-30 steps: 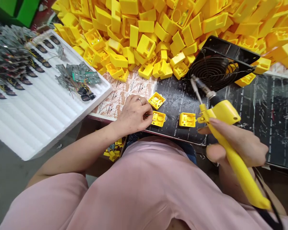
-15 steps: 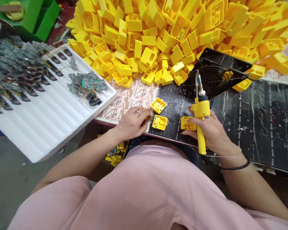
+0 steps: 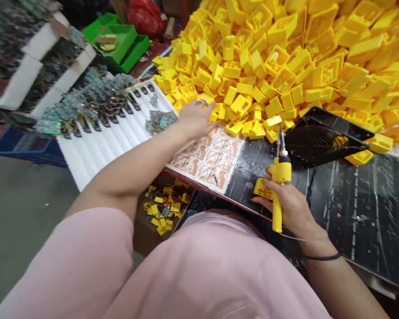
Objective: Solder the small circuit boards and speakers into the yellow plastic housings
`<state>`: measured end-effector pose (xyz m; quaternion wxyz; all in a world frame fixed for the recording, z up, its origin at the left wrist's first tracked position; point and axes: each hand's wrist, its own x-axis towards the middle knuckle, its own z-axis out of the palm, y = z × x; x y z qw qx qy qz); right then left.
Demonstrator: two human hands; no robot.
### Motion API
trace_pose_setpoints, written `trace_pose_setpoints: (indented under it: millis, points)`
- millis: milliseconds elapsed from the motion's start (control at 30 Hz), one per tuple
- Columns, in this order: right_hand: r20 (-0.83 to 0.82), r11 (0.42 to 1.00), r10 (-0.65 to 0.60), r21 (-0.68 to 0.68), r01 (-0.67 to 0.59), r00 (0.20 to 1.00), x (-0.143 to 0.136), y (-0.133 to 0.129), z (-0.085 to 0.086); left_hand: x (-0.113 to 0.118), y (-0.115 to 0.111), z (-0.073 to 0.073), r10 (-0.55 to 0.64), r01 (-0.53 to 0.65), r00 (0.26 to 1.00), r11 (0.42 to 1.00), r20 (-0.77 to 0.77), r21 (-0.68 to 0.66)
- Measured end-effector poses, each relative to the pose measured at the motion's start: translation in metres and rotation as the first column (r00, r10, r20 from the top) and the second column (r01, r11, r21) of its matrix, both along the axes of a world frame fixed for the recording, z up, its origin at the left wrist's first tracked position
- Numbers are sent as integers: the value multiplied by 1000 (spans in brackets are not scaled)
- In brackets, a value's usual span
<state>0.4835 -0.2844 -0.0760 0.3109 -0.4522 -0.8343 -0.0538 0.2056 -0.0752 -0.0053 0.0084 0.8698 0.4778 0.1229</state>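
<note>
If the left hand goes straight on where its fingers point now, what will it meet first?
Most likely the near edge of the heap of yellow boxes. The fingers of the left hand may already touch it; depth is unclear here.

Small white lettering (image 3: pixel 354 217) in lines on black table covering (image 3: pixel 339 239); too small to read surely.

Workshop, soldering iron (image 3: pixel 278 177), heaped yellow casings (image 3: pixel 252 66)

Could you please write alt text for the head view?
The right hand holds a yellow soldering iron and a small yellow case; the left hand is at a heap of yellow cases, beside a white tray.
</note>
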Motion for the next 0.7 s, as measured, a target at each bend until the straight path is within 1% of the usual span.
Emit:
trace_pose_setpoints:
  millis: [33, 67, 100, 167, 233, 300, 333, 367, 400, 467, 533, 567, 600, 633, 667, 700]
  points:
    - [-26, 1000, -10, 2, 10, 1000, 1, 0, -1, 9, 11, -7, 40, -41, 997, 999, -70, -10]
    - [-39, 1000, -14, -21, 13, 999, 2, -1, -3, 12, 19, -10, 54, -59, 975, 998, -214, -20]
    - [-54, 999, -18, -34, 16, 998, 3, -1, -6, 12, 23, -11, 52, -59, 964, 998, -262, -20]
    - [-79, 998, -42, -49, 38, 996, 6, 0, -13, 7, 19, -5, 32, -34, 944, 999, -328, -2]
    - [-85, 999, -41, -28, 38, 996, 9, 0, -21, 5, 3, 6, -26, 36, 938, 999, -346, 22]
    - [-92, 999, -47, -22, 45, 995, 13, 0, -29, 13, -20, 15, -159, 171, 912, 985, -378, -3]
    - [-89, 999, -45, -29, 43, 995, 15, -1, -33, 20, -31, 16, -256, 259, 882, 965, -397, -45]
    - [-81, 998, -45, -41, 42, 996, 17, -1, -37, 29, -41, 16, -379, 371, 823, 923, -423, -105]
    - [-67, 997, -45, -59, 41, 997, 19, -2, -40, 39, -50, 14, -458, 438, 779, 886, -429, -151]
    - [-31, 995, -46, -86, 43, 998, 22, -1, -43, 59, -59, 7, -560, 533, 715, 824, -419, -191]
    - [-15, 996, -52, -74, 51, 999, 21, 2, -40, 75, -59, 0, -619, 601, 687, 778, -381, -182]
    - [-26, 998, -50, -44, 49, 998, 18, 3, -36, 79, -57, -3, -646, 627, 678, 757, -350, -183]
    - [-38, 998, -56, -14, 55, 998, 15, 3, -31, 80, -55, -5, -661, 636, 686, 748, -304, -190]
    - [-65, 998, -45, 29, 47, 997, 12, 3, -25, 77, -55, -6, -659, 627, 712, 752, -240, -204]
    - [-89, 997, -36, 58, 41, 995, 8, 2, -20, 72, -55, -8, -638, 599, 751, 767, -169, -230]
    - [-72, 998, -56, 29, 58, 996, 5, 1, -15, 63, -55, -11, -571, 539, 818, 805, -74, -247]
